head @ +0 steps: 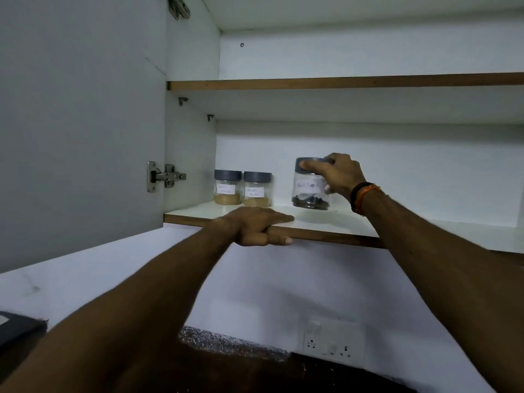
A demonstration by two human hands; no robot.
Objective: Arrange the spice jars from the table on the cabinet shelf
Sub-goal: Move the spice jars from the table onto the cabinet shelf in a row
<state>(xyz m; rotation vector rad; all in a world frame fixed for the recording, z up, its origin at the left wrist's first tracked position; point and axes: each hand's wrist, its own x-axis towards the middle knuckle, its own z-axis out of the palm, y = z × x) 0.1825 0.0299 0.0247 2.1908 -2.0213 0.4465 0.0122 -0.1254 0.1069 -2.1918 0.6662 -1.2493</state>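
The left hand (256, 225) reaches up and grips the front edge of the lower shelf (334, 222), fingers on top, thumb curled beneath. Past two tan-filled jars (241, 188), the right hand (336, 173) clasps the dark-spice jar (311, 184) by its grey lid, apparently just above the shelf.

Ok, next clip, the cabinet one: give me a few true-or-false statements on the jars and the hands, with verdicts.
1. Three jars are at the lower shelf. True.
2. The right hand grips the dark-spice jar by its lid. True.
3. The left hand holds a jar. False: it grips the shelf's front edge.
4. The two tan-powder jars stand far apart. False: they are side by side at the left.
5. The upper shelf shows no jars. True.
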